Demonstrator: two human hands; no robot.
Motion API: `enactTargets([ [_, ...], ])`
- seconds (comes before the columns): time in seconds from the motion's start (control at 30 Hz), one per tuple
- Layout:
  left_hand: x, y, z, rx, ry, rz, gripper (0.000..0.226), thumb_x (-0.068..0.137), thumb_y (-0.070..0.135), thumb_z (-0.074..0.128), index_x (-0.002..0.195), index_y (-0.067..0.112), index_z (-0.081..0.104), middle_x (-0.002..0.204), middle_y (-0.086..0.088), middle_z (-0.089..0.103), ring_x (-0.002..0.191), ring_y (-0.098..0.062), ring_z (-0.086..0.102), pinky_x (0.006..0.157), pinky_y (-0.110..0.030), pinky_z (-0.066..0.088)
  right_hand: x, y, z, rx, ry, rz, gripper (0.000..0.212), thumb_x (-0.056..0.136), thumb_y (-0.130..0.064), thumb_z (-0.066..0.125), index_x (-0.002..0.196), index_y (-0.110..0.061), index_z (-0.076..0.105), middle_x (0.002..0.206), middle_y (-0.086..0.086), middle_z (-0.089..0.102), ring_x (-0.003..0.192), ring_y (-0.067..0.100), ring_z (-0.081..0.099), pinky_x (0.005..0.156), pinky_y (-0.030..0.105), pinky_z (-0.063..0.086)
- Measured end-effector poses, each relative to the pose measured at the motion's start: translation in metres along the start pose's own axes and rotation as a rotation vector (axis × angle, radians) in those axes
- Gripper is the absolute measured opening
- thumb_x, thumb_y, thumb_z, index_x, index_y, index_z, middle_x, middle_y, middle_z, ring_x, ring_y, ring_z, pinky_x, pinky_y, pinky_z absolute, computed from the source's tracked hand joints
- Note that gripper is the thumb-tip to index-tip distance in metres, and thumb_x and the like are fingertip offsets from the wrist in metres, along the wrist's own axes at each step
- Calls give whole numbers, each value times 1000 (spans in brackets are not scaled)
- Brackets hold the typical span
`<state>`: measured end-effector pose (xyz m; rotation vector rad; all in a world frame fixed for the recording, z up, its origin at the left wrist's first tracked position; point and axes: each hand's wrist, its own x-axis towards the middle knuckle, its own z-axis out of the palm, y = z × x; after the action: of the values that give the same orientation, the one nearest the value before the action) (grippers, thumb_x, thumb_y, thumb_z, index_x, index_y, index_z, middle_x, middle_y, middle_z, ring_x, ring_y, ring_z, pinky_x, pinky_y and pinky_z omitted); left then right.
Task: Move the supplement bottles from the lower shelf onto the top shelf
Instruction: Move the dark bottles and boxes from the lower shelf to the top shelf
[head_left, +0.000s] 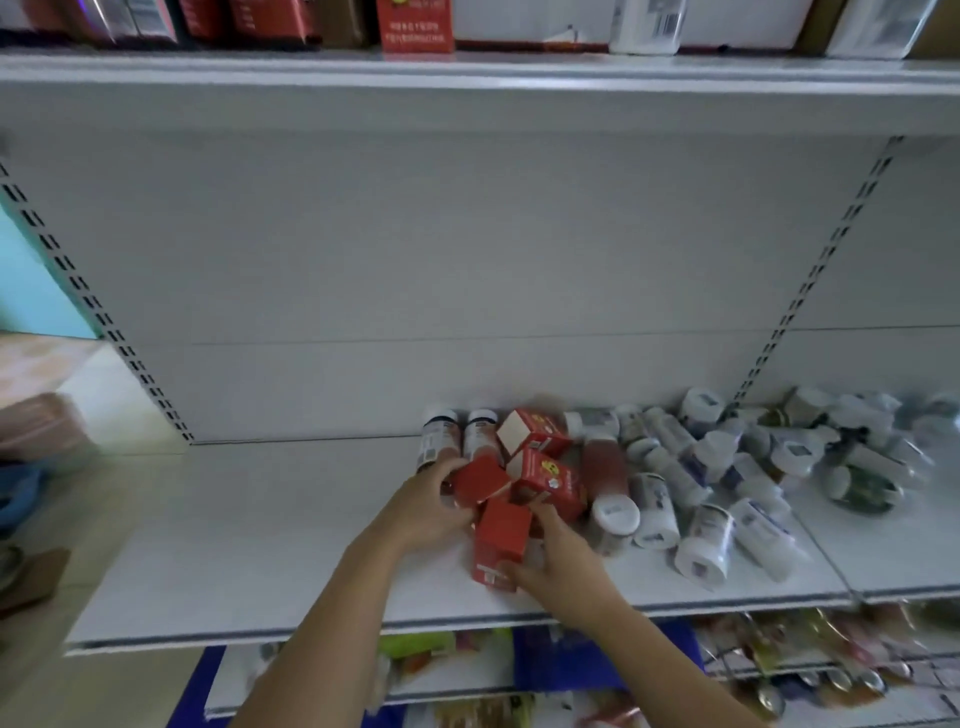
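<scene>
Lower shelf (260, 519): left hand (423, 512) grip round red box (479, 480); right hand (563, 564) grip round nearer box (500, 538).

A plain red box (501, 535) with pale print low on its face sits in the right grip (561, 566). Against the left grip (431, 512), a second red box (480, 480) shows a thin white edge. Just beyond both grips, a third red box (548, 478) carries a yellow-and-white mark, and a fourth red box (535, 434) has a cream end face. Beyond the left grip, two brown bottles (439, 439) have white caps and pale labels. Right of the right grip lies a reddish-brown bottle (605, 483) with a white cap, then white bottles (701, 525) with dark blue-grey label patches. The lower shelf (234, 519) is pale grey. The uprights (831, 244) bear rows of dark slots. Below the grips is a blue panel (571, 660).
</scene>
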<state>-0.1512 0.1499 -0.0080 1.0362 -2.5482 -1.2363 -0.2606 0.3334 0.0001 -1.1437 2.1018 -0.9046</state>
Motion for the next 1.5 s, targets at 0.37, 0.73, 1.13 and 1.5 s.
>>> enactTargets([
  [0.37, -44, 25, -27, -214, 169, -19, 43, 77, 28, 73, 116, 21, 59, 105, 5, 65, 97, -13, 65, 73, -18, 45, -18, -15, -35, 313, 175, 55, 76, 67, -50, 78, 130, -24, 46, 111, -10, 68, 102, 6, 65, 92, 34, 52],
  [0.73, -183, 117, -160, -411, 200, 293, 21, 91, 16, 63, 107, 27, 56, 100, 4, 64, 81, 0, 67, 63, -13, 52, -113, -165, -76, 551, 346, -300, 38, 80, -37, 69, 113, -27, 52, 104, -3, 68, 94, 11, 68, 75, 24, 54],
  [1.13, -244, 246, -288, -136, 312, 781, 30, 74, 41, 66, 98, 27, 56, 77, 22, 71, 81, 3, 69, 61, -11, 51, -155, -315, -179, 461, 449, -809, 23, 88, -18, 48, 110, -22, 41, 73, -20, 68, 67, 0, 66, 57, 17, 52],
  [1.5, -131, 299, -334, 87, 332, 588, 38, 79, 28, 75, 112, 18, 57, 100, 3, 71, 89, -9, 71, 75, -24, 58, -48, -328, -268, -37, 313, -567, 64, 69, -41, 69, 121, -22, 35, 113, 8, 61, 101, 21, 66, 84, 38, 58],
])
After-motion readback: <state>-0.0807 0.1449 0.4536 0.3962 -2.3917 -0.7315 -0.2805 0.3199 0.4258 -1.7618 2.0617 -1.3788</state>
